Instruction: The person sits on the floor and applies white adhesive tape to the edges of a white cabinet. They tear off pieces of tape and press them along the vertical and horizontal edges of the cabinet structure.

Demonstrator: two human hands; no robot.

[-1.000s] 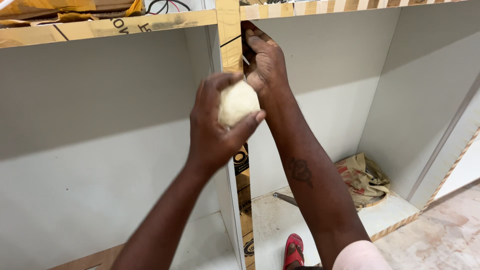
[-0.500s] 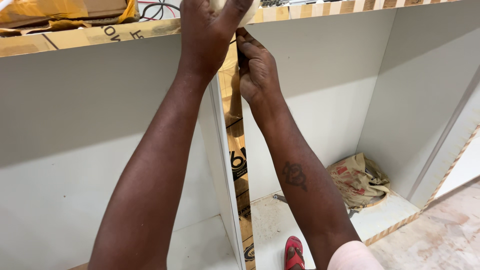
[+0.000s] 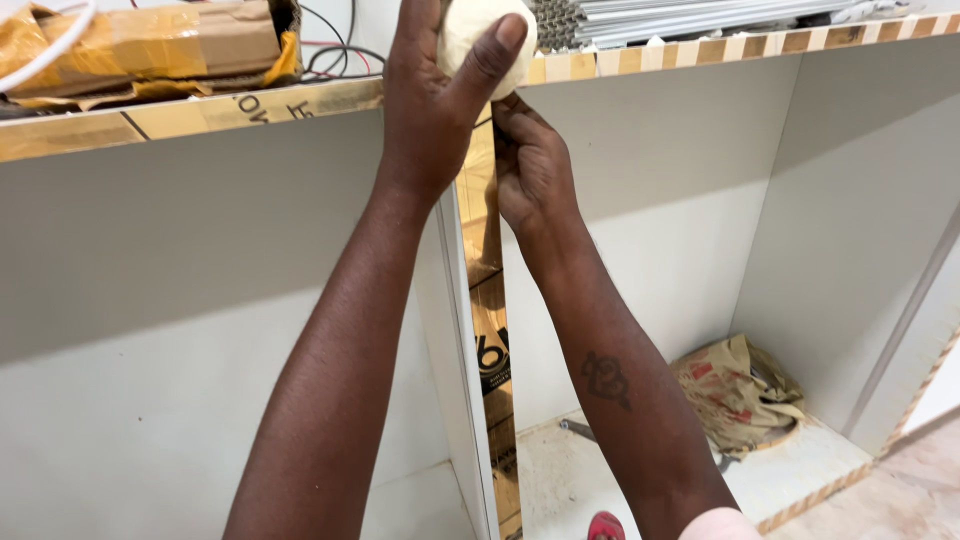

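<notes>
While it is held at the top edge of the white laminate cabinet (image 3: 200,330), the cream-coloured rounded wad of soft material (image 3: 470,30) is enclosed by the left hand (image 3: 435,110), with the thumb closed across its front and the fingers wrapped behind. By its look it is judged to be light, soft and compressible, not fragile, and not slippery; it is best gripped around its widest part, as it is now. Just below it, the right hand (image 3: 530,170) is pressed with bent fingers against the upper end of the glossy gold edge strip (image 3: 490,330) on the vertical divider. Whether anything is pinched in the right hand cannot be told. The strip is judged to be thin, stiff and smooth, and liable to mark; it should be touched flat.

To the left of the left hand, a tape-wrapped brown cardboard parcel (image 3: 150,45) and loose red and black wires (image 3: 335,55) lie on the cabinet top. To the right of the hands, a bundle of grey metal channels (image 3: 700,15) lies along the top. Well below the right forearm, a crumpled brown paper bag (image 3: 735,395) rests on the cabinet floor. The wires and the channel ends lie close to the wad and crowd the space there.
</notes>
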